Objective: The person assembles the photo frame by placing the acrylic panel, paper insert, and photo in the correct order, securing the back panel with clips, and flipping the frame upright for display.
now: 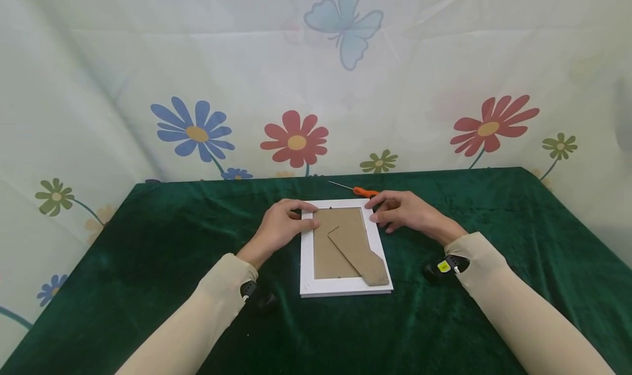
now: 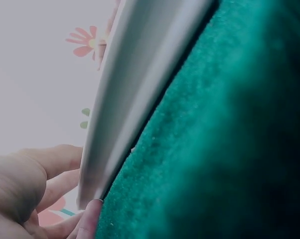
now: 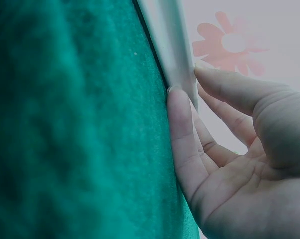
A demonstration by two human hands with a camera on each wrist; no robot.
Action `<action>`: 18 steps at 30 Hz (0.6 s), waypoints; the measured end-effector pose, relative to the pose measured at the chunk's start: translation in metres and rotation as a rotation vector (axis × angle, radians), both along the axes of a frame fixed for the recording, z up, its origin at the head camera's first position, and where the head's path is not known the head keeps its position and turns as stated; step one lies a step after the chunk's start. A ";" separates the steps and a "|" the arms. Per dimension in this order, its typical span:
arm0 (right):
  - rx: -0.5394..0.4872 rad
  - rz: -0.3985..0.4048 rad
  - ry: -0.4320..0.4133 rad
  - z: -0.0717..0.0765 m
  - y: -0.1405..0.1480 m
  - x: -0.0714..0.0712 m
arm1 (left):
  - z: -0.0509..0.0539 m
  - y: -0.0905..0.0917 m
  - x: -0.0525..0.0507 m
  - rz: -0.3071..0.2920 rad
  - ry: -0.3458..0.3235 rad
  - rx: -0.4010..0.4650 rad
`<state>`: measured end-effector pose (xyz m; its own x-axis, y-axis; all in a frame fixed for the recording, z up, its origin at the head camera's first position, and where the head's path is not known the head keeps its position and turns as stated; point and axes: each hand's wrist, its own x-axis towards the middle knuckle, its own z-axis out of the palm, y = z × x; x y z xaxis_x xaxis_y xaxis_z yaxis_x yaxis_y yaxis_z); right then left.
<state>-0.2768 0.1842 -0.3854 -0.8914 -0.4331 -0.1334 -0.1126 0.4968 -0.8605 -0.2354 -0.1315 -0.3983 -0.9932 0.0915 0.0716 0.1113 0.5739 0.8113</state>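
A white picture frame (image 1: pixel 307 254) lies face down on the green cloth, its brown backing board (image 1: pixel 328 260) and slanting easel leg (image 1: pixel 362 260) showing. At the frame's far left corner, my left hand (image 1: pixel 278 229) grips the border, thumb and index fingertip on the upper face. The left wrist view shows fingers of that hand (image 2: pixel 20 184) at the lower edge of the frame's side (image 2: pixel 125 84). My right hand (image 1: pixel 407 213) pinches the far right corner. In the right wrist view, this hand (image 3: pixel 229 149) has its thumb and a fingertip on opposite edges of the side moulding (image 3: pixel 172 50).
Just beyond the frame lies a screwdriver (image 1: pixel 364 192) with an orange handle, its thin shaft pointing left. Green velvet cloth (image 1: pixel 158 254) covers the table in soft folds. Behind it hangs a pale curtain (image 1: pixel 237 62) printed with flowers and a butterfly.
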 end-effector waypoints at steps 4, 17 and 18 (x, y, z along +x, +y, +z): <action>0.001 0.012 0.010 0.001 0.000 -0.002 | 0.000 -0.001 -0.001 -0.013 0.006 -0.008; 0.081 0.055 0.089 0.011 -0.003 0.000 | 0.001 -0.001 -0.001 -0.013 0.016 -0.020; 0.095 0.060 0.110 0.013 -0.003 0.001 | 0.002 0.000 0.000 -0.011 0.016 -0.024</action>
